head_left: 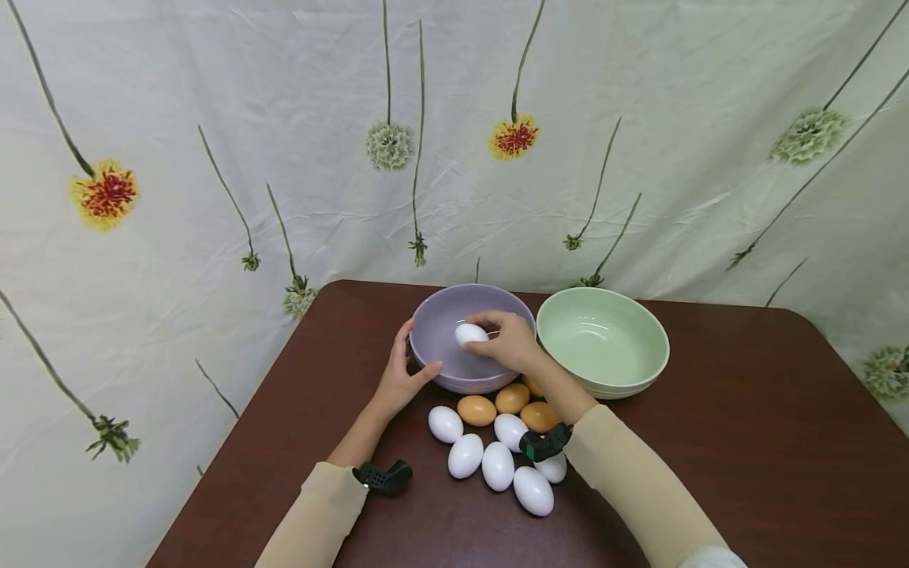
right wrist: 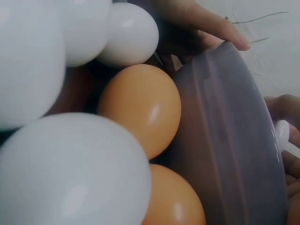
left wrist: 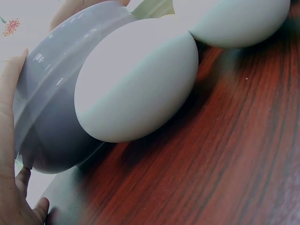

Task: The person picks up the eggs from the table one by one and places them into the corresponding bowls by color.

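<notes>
In the head view, my right hand (head_left: 510,339) pinches a white egg (head_left: 470,334) between thumb and fingers, inside the rim of a purple bowl (head_left: 472,385). My left hand (head_left: 401,383) holds the same bowl at its left side, thumb on the near rim and fingers around the outer wall. No other egg shows inside that bowl. On the table in front lie several white eggs (head_left: 498,465) and several brown eggs (head_left: 476,410), partly hidden by my right forearm. The right wrist view shows the pinched egg (right wrist: 281,134) peeking past the bowl's wall (right wrist: 234,131).
A pale green bowl (head_left: 602,347) stands at the right of the purple one, close beside it. Both are near the back edge of the dark red-brown table (head_left: 746,442). A white cloth (head_left: 312,118) with printed flowers hangs behind. Each wrist wears a black strap (head_left: 383,476).
</notes>
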The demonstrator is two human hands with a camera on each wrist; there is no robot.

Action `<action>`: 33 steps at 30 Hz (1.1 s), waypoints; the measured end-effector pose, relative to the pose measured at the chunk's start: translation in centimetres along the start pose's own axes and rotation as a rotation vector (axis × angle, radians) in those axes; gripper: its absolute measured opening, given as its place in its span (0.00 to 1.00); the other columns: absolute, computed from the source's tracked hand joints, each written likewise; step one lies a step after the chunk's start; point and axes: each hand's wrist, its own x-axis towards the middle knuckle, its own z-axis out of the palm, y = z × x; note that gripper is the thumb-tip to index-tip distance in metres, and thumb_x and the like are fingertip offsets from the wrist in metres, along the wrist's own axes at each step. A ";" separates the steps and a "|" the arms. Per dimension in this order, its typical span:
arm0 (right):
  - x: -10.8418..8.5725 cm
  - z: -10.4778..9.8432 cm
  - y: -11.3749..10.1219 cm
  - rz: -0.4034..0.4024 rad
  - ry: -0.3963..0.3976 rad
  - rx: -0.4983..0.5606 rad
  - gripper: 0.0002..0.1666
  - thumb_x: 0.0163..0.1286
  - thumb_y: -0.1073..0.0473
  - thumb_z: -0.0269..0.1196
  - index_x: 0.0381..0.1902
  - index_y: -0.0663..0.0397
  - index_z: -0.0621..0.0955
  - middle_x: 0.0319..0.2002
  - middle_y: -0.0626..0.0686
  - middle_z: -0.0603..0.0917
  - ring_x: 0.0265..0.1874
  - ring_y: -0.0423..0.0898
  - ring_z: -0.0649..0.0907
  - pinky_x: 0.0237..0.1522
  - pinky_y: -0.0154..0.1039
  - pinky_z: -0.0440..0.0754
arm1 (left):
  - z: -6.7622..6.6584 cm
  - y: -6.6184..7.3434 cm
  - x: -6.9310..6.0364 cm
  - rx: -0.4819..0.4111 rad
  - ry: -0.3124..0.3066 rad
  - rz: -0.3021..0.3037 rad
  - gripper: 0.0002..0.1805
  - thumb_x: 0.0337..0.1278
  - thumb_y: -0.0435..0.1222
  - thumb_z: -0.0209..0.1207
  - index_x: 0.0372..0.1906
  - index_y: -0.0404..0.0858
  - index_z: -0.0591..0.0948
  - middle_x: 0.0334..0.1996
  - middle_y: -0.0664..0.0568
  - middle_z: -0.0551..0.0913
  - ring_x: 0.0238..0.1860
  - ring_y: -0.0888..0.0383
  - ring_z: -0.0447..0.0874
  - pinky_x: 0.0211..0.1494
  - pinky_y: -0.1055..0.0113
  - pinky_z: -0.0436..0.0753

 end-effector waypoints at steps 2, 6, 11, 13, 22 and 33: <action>0.4 0.2 -0.1 -0.011 0.001 -0.018 0.24 0.57 0.58 0.73 0.52 0.58 0.84 0.50 0.55 0.84 0.46 0.51 0.84 0.46 0.43 0.81 | 0.0 0.0 0.0 -0.004 -0.001 0.002 0.49 0.57 0.33 0.63 0.76 0.31 0.45 0.74 0.33 0.47 0.71 0.37 0.52 0.68 0.41 0.56; 1.1 0.7 0.0 -0.018 0.004 -0.053 0.24 0.57 0.58 0.73 0.52 0.59 0.84 0.49 0.56 0.85 0.47 0.52 0.84 0.47 0.44 0.80 | 0.0 0.0 0.0 0.000 -0.002 0.000 0.49 0.57 0.33 0.62 0.76 0.32 0.45 0.74 0.33 0.47 0.71 0.37 0.52 0.67 0.41 0.57; 1.6 1.2 0.2 -0.012 0.002 -0.084 0.23 0.57 0.59 0.73 0.50 0.59 0.84 0.47 0.55 0.85 0.46 0.50 0.83 0.46 0.43 0.80 | 0.0 0.0 0.0 0.000 -0.004 0.001 0.49 0.57 0.33 0.62 0.76 0.32 0.45 0.74 0.33 0.47 0.71 0.38 0.52 0.67 0.42 0.57; 1.7 1.3 0.2 -0.018 -0.005 -0.092 0.22 0.57 0.60 0.73 0.50 0.60 0.84 0.46 0.55 0.85 0.45 0.50 0.83 0.45 0.43 0.80 | 0.0 0.1 0.0 0.000 -0.004 0.004 0.49 0.57 0.33 0.62 0.76 0.32 0.45 0.74 0.33 0.47 0.71 0.37 0.52 0.67 0.42 0.57; 1.7 1.6 0.0 -0.057 -0.090 -0.219 0.24 0.57 0.59 0.74 0.51 0.61 0.84 0.46 0.54 0.86 0.46 0.49 0.82 0.49 0.42 0.78 | -0.2 0.3 -0.2 0.008 0.003 0.000 0.49 0.57 0.33 0.62 0.76 0.32 0.45 0.74 0.33 0.47 0.71 0.38 0.52 0.67 0.42 0.57; 1.6 1.8 -0.2 -0.049 -0.185 -0.332 0.20 0.57 0.60 0.74 0.47 0.60 0.84 0.46 0.53 0.86 0.48 0.48 0.81 0.53 0.42 0.76 | -0.1 0.1 -0.1 0.013 0.012 -0.004 0.48 0.56 0.33 0.63 0.76 0.32 0.47 0.74 0.32 0.47 0.72 0.38 0.49 0.68 0.41 0.54</action>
